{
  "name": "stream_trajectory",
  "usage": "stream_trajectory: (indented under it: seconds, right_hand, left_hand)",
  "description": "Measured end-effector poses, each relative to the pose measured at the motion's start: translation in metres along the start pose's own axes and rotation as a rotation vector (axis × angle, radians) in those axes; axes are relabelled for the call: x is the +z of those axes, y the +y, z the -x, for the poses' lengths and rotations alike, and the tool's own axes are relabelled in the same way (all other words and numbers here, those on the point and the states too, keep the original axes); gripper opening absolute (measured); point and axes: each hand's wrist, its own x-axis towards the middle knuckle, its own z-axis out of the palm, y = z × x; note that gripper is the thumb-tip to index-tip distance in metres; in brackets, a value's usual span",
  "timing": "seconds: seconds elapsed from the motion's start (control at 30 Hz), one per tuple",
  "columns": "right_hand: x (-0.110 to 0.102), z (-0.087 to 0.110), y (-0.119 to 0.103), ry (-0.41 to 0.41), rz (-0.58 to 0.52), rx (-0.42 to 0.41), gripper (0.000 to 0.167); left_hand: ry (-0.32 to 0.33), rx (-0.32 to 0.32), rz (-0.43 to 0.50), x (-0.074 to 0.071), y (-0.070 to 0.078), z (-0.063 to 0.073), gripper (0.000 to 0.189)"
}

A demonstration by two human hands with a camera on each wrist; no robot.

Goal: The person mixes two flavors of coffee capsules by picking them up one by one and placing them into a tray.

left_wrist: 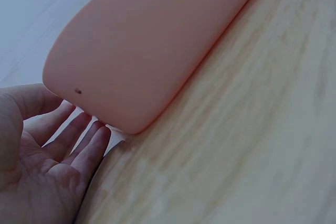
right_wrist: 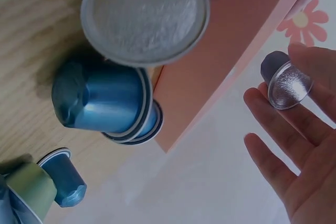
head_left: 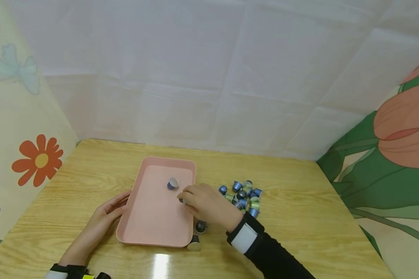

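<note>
A pink tray (head_left: 157,209) lies on the wooden table, with one blue coffee capsule (head_left: 172,183) inside it towards the far end. Over the tray's right side, my right hand (head_left: 206,203) pinches a dark coffee capsule (right_wrist: 289,85) with a silvery lid between thumb and fingers. At the tray's left side, my left hand (head_left: 104,217) touches the outer wall. In the left wrist view its fingers (left_wrist: 86,145) are loosely extended, their tips right at the tray's edge.
A pile of blue and green coffee capsules (head_left: 244,195) lies right of the tray. A dark capsule (head_left: 200,226) and another with a pale lid (head_left: 194,244) sit by the tray's near right corner. A white cloth (head_left: 195,77) hangs behind the table.
</note>
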Motion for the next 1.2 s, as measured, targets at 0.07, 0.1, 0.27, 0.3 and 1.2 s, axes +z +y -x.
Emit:
stream_trajectory:
  seconds: [0.07,0.1,0.27,0.3,1.2]
  right_hand:
    - [0.002,-0.005,0.005,-0.014,0.001,0.015,0.03]
    - [0.002,-0.008,0.008,-0.019,0.0,0.024,0.029]
    - [0.008,-0.019,0.021,-0.018,-0.032,0.055,0.027]
    - [0.01,-0.021,0.024,-0.018,-0.033,0.065,0.026]
    - [0.02,-0.029,0.043,-0.098,-0.035,0.21,0.031]
  left_hand:
    - [-0.001,0.0,0.007,0.0,0.0,0.0,0.055]
    - [-0.001,-0.002,0.01,0.0,0.0,0.0,0.055]
    - [0.001,-0.009,0.012,0.0,0.0,0.0,0.055]
    - [0.003,-0.011,0.01,0.0,0.0,0.0,0.055]
    - [-0.01,-0.012,0.014,-0.001,0.0,0.0,0.055]
